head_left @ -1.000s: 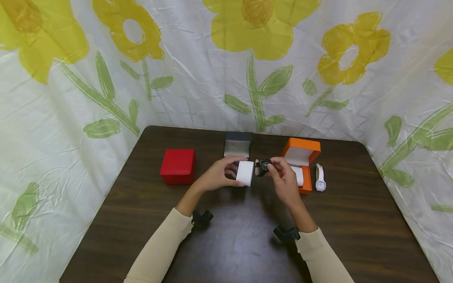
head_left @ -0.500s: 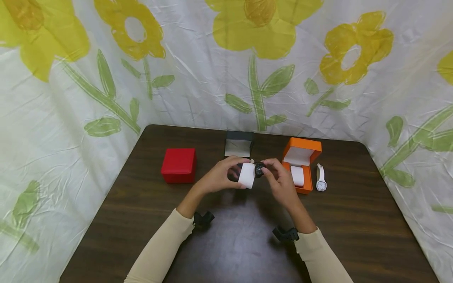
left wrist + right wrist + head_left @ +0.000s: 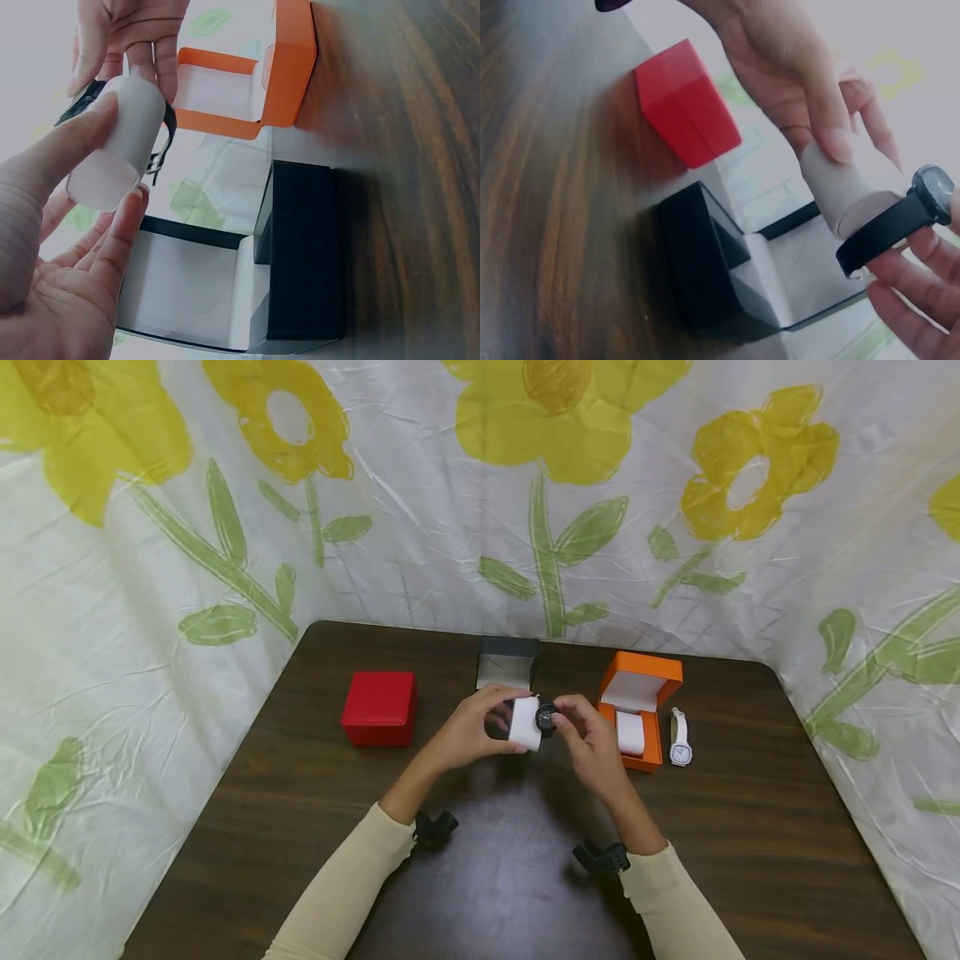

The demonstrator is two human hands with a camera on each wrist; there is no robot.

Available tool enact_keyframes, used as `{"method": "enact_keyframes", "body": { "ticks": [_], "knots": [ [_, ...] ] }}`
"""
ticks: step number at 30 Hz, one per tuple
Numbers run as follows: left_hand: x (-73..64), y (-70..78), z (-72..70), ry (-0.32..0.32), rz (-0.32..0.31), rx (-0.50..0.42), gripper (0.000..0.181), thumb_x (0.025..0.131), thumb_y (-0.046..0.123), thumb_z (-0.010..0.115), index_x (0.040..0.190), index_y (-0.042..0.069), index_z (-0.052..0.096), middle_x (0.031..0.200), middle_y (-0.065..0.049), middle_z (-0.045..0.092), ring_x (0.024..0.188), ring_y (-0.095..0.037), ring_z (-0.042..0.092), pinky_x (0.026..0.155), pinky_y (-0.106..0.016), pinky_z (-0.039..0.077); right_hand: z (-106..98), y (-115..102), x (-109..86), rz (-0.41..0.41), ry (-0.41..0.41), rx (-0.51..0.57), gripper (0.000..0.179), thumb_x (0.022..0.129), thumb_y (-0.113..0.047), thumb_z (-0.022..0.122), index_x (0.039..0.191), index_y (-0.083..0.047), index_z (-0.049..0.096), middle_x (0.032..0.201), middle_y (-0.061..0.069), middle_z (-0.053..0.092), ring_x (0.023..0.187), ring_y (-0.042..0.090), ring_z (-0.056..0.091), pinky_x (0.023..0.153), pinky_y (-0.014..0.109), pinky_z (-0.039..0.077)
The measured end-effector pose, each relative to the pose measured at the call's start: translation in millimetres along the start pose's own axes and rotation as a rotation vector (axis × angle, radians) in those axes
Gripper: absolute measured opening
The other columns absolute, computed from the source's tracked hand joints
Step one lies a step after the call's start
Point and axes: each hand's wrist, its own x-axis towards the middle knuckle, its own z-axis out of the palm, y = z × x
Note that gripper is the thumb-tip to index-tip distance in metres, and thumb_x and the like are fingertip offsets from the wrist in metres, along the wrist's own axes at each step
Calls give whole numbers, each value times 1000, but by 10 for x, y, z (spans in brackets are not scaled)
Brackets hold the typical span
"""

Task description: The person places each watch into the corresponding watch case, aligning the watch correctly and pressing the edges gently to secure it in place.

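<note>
Two hands counted, both at the centre of the head frame, above the table [image 3: 255,860]. One white watch cushion [image 3: 525,724] is held by the left hand [image 3: 474,727]; its grip is narrowed on the cushion, thumb on one side, fingers on the other. One black wristwatch [image 3: 545,720] is pinched by the right hand [image 3: 594,742], with the grip closed on it near the dial. Cushion and watch are met at frame centre; in the right wrist view the black strap is seen looped at the cushion's end. Whether the cushion is inside the loop cannot be told.

Three boxes counted. One black watch box [image 3: 508,647], lid raised, is placed at upper centre, partly hidden by the left hand. One orange watch box [image 3: 651,665], lid raised, is placed right of centre, with one white insert [image 3: 630,732] seated inside. One red box [image 3: 378,703], lid down, is placed left of centre.

A second watch, a white wristwatch [image 3: 680,739], is laid just right of the orange box. Two black wrist mounts [image 3: 435,830] are worn, lower centre. Five yellow flowers are shown on the curtain [image 3: 420,568] across the top, one cut by the right edge.
</note>
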Motion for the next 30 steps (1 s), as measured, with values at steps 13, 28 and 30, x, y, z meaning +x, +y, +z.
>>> {"method": "enact_keyframes", "body": {
  "ticks": [13, 28, 30],
  "knots": [
    [-12, -50, 46, 96, -39, -19, 76, 72, 9, 93, 140, 6, 59, 127, -9, 60, 95, -21, 65, 84, -37, 60, 21, 1, -22, 197, 82, 50, 20, 93, -3, 73, 108, 10, 71, 103, 25, 70, 87, 7, 63, 83, 17, 55],
    [-15, 57, 76, 112, -92, -150, 77, 73, -6, 88, 142, -1, 54, 133, -20, 54, 98, -36, 65, 85, -48, 59, -27, 170, -47, -38, 17, 96, 17, 80, 21, 73, 95, 13, 72, 100, 27, 69, 95, 12, 66, 91, 27, 56],
    [-12, 0, 90, 116, -98, -139, 78, 72, -3, 89, 143, 3, 55, 133, -16, 55, 98, -33, 65, 84, -42, 60, -14, 163, -54, -47, 34, 99, 17, 80, 21, 72, 95, 13, 72, 100, 27, 69, 95, 9, 65, 90, 23, 55]
  ]
}}
